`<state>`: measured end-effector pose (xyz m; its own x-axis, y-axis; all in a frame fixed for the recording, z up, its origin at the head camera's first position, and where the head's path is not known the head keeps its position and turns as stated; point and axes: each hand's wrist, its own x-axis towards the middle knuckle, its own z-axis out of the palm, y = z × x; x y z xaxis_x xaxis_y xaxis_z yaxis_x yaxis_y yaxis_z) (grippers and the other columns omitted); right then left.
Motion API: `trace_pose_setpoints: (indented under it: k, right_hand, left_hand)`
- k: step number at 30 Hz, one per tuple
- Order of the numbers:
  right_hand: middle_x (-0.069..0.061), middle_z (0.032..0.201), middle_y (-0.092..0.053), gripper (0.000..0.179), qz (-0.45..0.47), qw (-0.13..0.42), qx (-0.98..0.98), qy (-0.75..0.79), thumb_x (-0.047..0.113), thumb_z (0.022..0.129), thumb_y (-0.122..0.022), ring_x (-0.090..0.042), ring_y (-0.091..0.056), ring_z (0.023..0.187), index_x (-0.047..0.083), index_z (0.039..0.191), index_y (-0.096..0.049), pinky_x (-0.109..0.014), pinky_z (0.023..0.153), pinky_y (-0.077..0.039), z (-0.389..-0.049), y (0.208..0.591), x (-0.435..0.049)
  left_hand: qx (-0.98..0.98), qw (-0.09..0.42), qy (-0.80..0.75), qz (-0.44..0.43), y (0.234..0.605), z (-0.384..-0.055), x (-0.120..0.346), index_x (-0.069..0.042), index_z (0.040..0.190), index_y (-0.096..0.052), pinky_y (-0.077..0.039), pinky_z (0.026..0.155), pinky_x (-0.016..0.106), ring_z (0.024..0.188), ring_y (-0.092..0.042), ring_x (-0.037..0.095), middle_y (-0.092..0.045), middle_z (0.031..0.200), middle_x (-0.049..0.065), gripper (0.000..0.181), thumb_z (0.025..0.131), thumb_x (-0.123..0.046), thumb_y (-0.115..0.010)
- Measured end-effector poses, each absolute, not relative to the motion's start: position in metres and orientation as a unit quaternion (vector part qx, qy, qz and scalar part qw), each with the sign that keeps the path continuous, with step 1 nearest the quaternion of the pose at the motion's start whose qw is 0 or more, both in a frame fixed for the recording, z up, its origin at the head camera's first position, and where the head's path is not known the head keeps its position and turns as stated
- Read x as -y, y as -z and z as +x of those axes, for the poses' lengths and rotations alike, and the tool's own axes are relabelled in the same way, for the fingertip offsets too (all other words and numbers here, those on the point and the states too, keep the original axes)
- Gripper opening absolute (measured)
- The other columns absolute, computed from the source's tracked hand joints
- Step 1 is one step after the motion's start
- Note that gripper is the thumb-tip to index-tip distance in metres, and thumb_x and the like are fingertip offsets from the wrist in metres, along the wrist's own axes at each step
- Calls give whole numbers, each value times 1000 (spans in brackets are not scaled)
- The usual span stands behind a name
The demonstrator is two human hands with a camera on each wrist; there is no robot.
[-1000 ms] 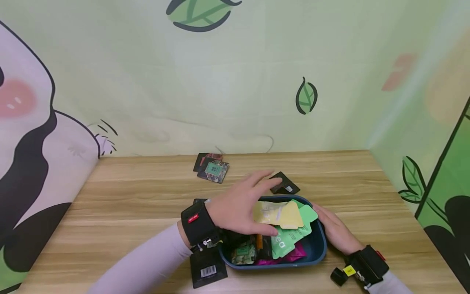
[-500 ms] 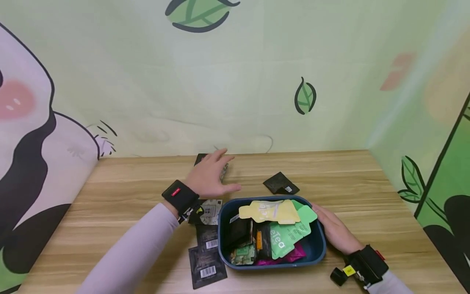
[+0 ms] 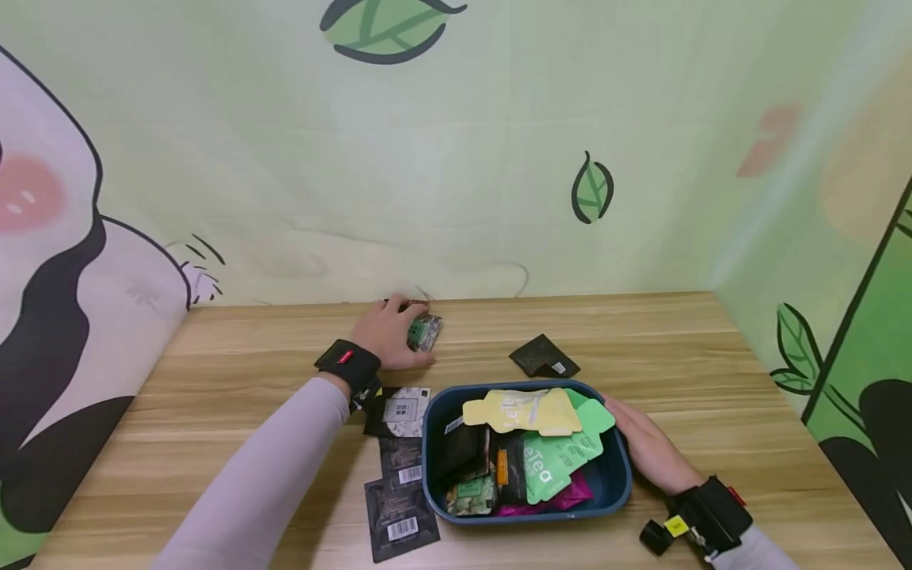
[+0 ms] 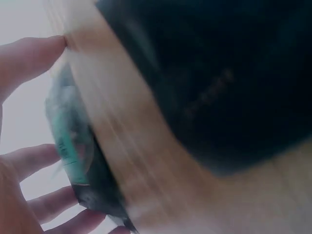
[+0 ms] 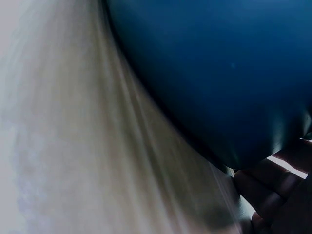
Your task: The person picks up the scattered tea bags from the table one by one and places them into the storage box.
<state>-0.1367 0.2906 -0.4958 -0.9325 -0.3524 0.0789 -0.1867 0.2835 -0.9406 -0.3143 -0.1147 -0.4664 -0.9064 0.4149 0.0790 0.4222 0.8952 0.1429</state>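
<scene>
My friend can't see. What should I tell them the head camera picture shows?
A person's left hand touches a green-labelled packet at the back of a wooden table, while the right hand rests against a blue bin of mixed packets. Dark packets lie beside and behind the bin.

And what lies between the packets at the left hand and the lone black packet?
The head view shows only bare table between those packets and the lone black packet.

Passable gap between left hand (image 3: 388, 336) and lone black sachet (image 3: 541, 354), blue tub (image 3: 610, 476) blocking the near side
</scene>
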Motion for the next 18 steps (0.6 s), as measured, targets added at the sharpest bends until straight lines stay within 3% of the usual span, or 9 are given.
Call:
trace_pose_setpoints:
  k: [11,18]
  right_hand:
    - [-30,153,-35,61,-177,67,-797,574,29,109,-21,9,-35,132,-14,149,-32,-14,104,-28,-136,496,-290]
    - [-30,152,-35,61,-175,68,-798,573,29,109,-21,10,-36,131,-15,149,-32,-14,104,-28,-136,495,-290]
  left_hand:
    - [973,33,69,-219,475,-318,116,-23,146,-53,-46,91,48,109,-53,34,-49,132,13,83,73,-60,-65]
    - [969,48,108,-218,467,-301,122,-20,141,-55,-48,84,44,100,-51,27,-50,125,10,77,73,-54,-66]
